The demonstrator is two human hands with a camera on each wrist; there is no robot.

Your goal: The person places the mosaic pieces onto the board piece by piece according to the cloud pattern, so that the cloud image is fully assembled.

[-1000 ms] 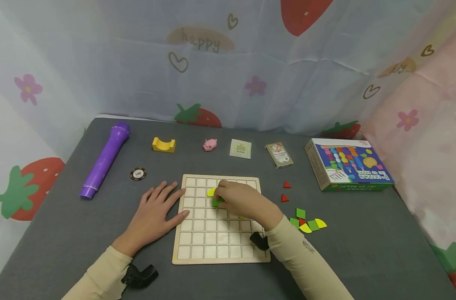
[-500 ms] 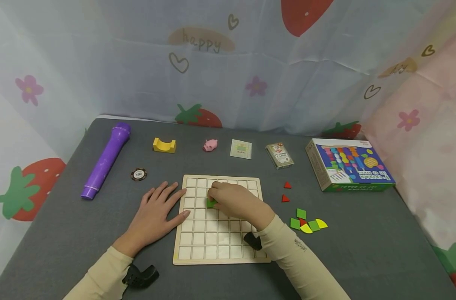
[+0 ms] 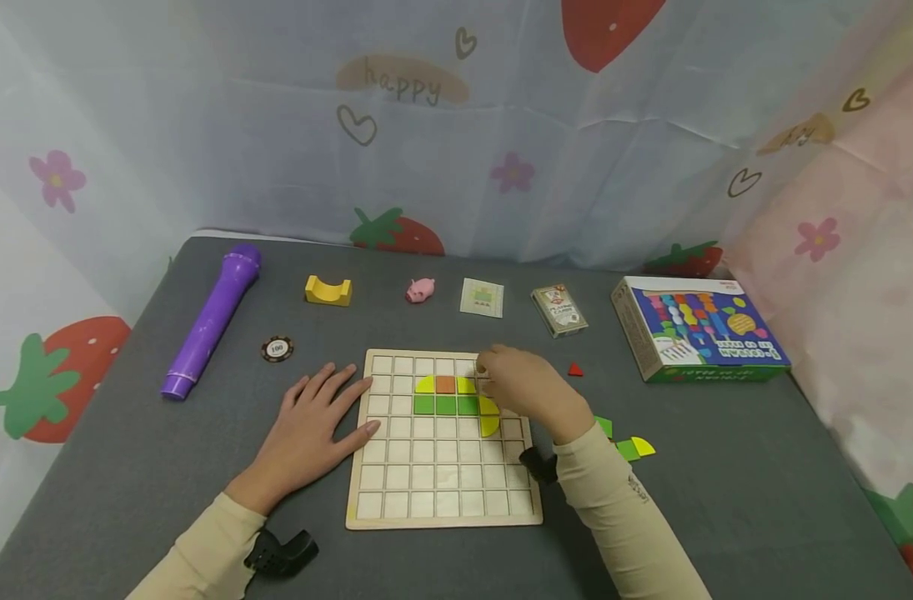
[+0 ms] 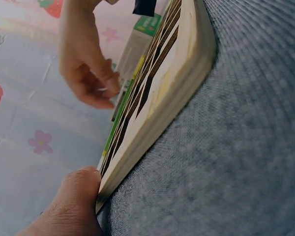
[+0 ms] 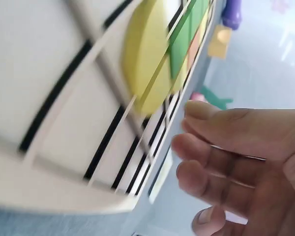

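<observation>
A wooden grid board [image 3: 441, 492] lies in the middle of the grey table. Its upper rows hold a yellow quarter piece [image 3: 423, 384], an orange square [image 3: 445, 384], a row of three green squares [image 3: 445, 405] and a yellow half-round [image 3: 489, 419]. My right hand [image 3: 527, 385] hovers over the board's upper right corner, fingers loosely curled, holding nothing. In the right wrist view its fingers [image 5: 236, 147] hang beside the yellow piece [image 5: 147, 64]. My left hand [image 3: 317, 425] lies flat on the table, its fingers touching the board's left edge [image 4: 162, 93].
Loose pieces lie right of the board: a red triangle [image 3: 574, 369] and green and yellow tiles [image 3: 627, 448]. Along the back stand a purple torch [image 3: 212, 317], poker chip [image 3: 277, 347], yellow block [image 3: 328, 289], pink pig [image 3: 420, 290], card [image 3: 482, 297], card deck [image 3: 559, 310] and blue box [image 3: 696, 329].
My right hand let go of the green square in the grid and drew back to the right, uncovering the placed pieces. The left hand has stayed where it was.
</observation>
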